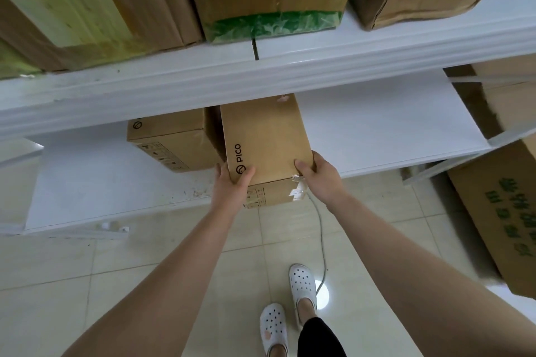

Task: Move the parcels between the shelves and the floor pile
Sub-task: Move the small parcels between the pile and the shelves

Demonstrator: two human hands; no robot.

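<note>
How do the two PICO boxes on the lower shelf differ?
The held box juts off the lower shelf, gripped by left hand and right hand; the left box sits on it, untouched. The held box shows PICO lettering; the left box only the round logo. Both are brown cardboard.
</note>
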